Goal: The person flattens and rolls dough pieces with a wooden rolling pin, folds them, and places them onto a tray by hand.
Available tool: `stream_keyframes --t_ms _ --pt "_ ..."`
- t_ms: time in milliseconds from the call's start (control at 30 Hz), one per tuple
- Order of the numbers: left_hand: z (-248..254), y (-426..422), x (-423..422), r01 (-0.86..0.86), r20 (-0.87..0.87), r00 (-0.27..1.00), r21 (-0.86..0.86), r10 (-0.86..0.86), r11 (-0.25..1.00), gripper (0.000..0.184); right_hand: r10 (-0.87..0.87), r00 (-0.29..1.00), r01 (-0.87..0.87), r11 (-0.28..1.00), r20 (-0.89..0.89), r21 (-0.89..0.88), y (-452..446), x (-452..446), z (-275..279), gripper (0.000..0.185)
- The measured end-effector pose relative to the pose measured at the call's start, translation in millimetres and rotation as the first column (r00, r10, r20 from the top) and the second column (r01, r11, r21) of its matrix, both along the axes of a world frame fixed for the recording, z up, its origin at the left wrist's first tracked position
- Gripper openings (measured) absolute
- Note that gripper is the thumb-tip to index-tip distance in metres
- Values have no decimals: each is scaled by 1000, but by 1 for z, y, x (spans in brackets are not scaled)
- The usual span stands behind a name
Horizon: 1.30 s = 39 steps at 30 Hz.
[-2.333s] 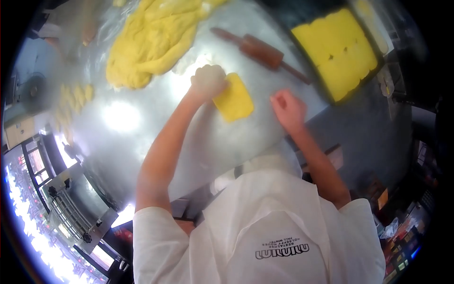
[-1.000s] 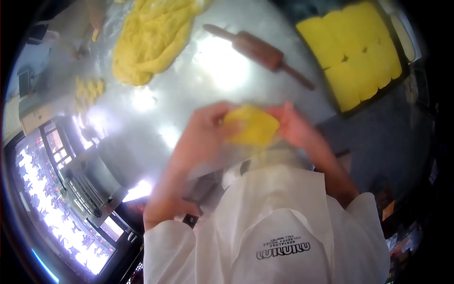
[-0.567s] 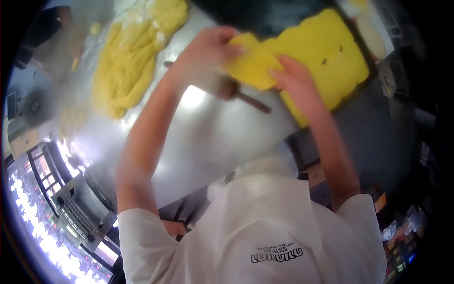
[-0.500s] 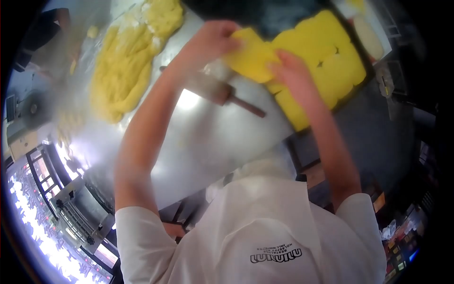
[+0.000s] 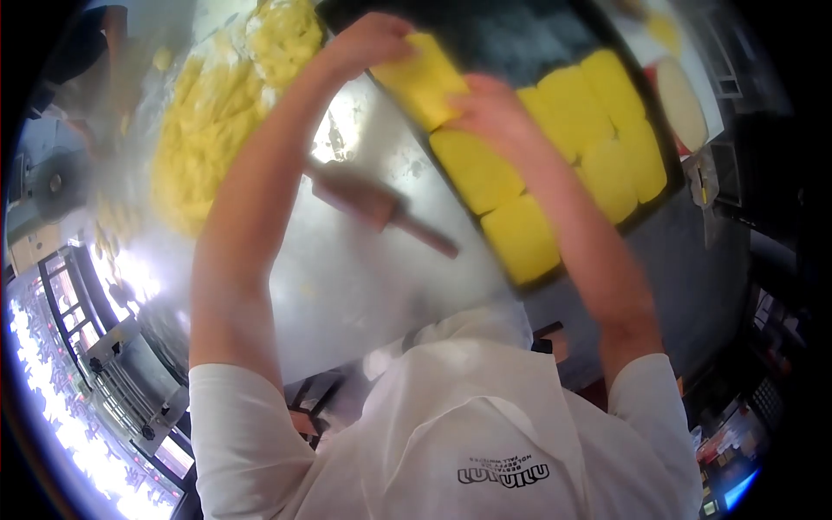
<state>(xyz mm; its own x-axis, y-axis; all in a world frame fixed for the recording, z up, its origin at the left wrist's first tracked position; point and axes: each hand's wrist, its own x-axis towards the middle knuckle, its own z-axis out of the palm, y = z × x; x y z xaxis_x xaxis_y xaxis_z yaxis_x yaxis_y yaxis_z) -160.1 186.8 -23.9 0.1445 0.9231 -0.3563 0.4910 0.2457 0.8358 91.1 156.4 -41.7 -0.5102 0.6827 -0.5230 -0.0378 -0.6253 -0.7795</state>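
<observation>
Between my two hands is a flat yellow dough piece [image 5: 420,82], over the near left edge of a black tray [image 5: 665,143]. My left hand [image 5: 373,43] pinches its upper left edge, and my right hand [image 5: 490,108] grips its right side. Several flat yellow dough pieces [image 5: 611,178] lie side by side in the tray, partly hidden by my right forearm. A brown rolling pin [image 5: 360,201] rests on the metal table [image 5: 347,299] below my hands.
A large floured mass of yellow dough [image 5: 204,139] lies at the left of the table, partly behind my left arm. Smaller dough bits sit beyond it. Another person [image 5: 82,61] stands at the upper left. A metal machine [image 5: 130,390] is at the lower left.
My hands picked the dough piece off the table and carried it up to the tray. In the latest frames it moved slightly up and left in view as the camera view shifted.
</observation>
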Motion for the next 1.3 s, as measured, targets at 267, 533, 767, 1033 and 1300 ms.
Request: stream_keyframes --t_ms 267,533,767,1033,1300 --pt "-28 11 9 -9 -173 985 -40 2 999 29 128 933 -194 966 336 172 20 -1 10 26" --pt "6 12 12 4 -262 964 -137 -40 991 31 241 891 -312 941 384 134 36 13 16 23" --pt "11 13 19 44 -297 951 -150 -88 988 28 270 839 -383 910 473 159 33 11 19 22" --pt "-8 7 20 87 -294 953 52 -68 995 27 75 734 -473 769 675 429 28 13 8 18" --pt "-13 -5 31 18 -329 941 287 81 958 20 67 724 -470 777 687 419 31 17 -4 14"
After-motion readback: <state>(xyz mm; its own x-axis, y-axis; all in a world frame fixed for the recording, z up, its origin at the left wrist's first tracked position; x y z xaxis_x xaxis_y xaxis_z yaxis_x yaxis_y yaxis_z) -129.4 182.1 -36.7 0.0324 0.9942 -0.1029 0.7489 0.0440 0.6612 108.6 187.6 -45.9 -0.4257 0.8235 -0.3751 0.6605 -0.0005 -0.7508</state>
